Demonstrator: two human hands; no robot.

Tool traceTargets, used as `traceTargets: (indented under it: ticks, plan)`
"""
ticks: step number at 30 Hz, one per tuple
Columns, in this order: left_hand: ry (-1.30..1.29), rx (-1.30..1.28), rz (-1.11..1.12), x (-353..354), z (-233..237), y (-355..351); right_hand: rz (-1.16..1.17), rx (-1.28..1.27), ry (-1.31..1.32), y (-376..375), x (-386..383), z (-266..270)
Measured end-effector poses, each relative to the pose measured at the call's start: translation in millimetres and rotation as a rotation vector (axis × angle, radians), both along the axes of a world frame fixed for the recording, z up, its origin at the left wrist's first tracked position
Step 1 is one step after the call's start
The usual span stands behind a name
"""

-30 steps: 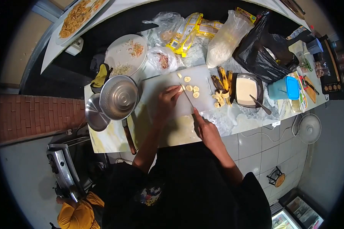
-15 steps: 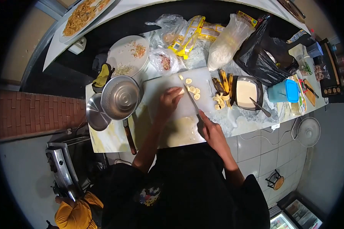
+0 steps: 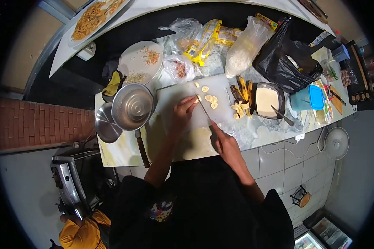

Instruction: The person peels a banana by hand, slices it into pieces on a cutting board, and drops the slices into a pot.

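My left hand is closed around a peeled banana, most of it hidden by the fingers, on a white cutting board. In my right hand is the handle of a knife, its blade pointing away from me and its tip at the banana's end. Several round banana slices lie just right of the blade, and a short banana piece rests farther back. Beside the board are banana peels and darkened bananas.
A dark square bowl of pale batter with a spoon stands right of the peels. Left of the board are a metal pot and a white round container. Bags, including a black plastic bag, line the back. A person in orange is lower left.
The knife has moved slightly left, from beside the slices to the end of the held banana. My right hand has shifted a little left with it; my left hand stays nearly in place.
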State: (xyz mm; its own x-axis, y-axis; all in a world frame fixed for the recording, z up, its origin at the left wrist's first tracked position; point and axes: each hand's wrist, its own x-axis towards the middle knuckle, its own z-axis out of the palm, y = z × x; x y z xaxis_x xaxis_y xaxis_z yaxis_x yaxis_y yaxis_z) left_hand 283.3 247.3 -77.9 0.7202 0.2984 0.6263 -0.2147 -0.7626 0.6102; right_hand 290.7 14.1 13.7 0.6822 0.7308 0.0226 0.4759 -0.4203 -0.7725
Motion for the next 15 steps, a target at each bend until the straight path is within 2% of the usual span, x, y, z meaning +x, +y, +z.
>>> traceTargets:
  ticks: [2,4,6,8,12,15]
  plan:
    - [-0.053,0.082,0.005,-1.2,-5.3,2.5,-0.005,-0.062,0.032,-0.6,-1.4,-0.5]
    - [0.052,-0.026,0.006,-4.1,8.0,-1.2,0.005,-0.086,0.064,-0.8,-1.6,0.4]
    - [0.025,-0.011,0.000,-2.1,5.4,-0.3,0.012,-0.112,0.093,0.1,-0.8,0.4]
    - [0.002,0.003,-0.007,-3.0,0.9,0.0,0.002,-0.066,-0.009,1.9,-2.6,-1.5]
    - [0.073,-0.093,0.015,-3.3,15.4,-3.6,0.011,-0.075,0.045,1.7,-2.6,-5.4]
    - [0.097,-0.096,0.030,-3.8,15.7,-3.0,0.023,-0.156,-0.020,3.6,-2.1,-3.1]
